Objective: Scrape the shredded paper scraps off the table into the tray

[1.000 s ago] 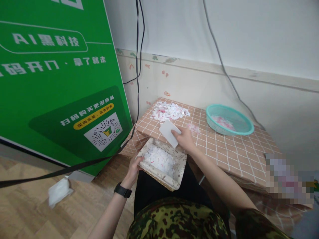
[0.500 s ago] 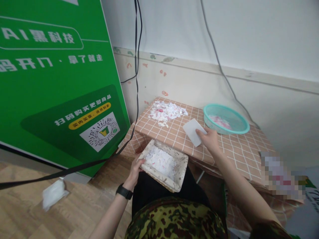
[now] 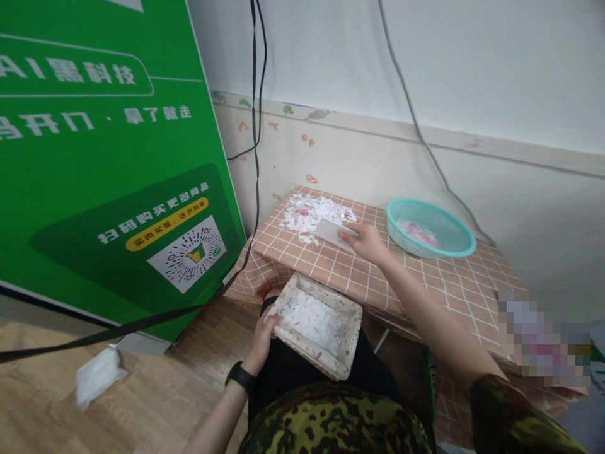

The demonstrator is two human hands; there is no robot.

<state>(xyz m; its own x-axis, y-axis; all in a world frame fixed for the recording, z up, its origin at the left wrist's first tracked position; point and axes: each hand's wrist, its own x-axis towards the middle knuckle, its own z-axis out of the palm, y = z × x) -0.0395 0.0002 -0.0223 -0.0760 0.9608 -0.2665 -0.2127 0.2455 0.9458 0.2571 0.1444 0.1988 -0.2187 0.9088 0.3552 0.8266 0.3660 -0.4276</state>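
Observation:
My left hand (image 3: 265, 333) grips the left side of a fabric-lined basket (image 3: 348, 353) just below the table's front edge. White paper scraps (image 3: 309, 318), a few with red bits, lie inside it. Over the table, my right hand (image 3: 366, 243) pinches a flat white scraper card (image 3: 333, 234), its far end at the near right side of a heap of paper scraps (image 3: 307, 211). Whether the card touches the scraps or the cloth, I cannot tell. A turquoise plastic colander (image 3: 432, 249) with pink and white scraps in it stands right of my right hand.
A brown checked tablecloth (image 3: 302, 255) covers the table, which stands against the wall. On the left rises a big green cabinet (image 3: 113, 189). Black cords (image 3: 258, 126) hang beside it. A white plastic bag (image 3: 99, 375) lies on the floor.
My right hand has moved left with the card, from near the colander to the heap. The card is now seen more edge-on. My left hand and the basket have shifted slightly right and down.

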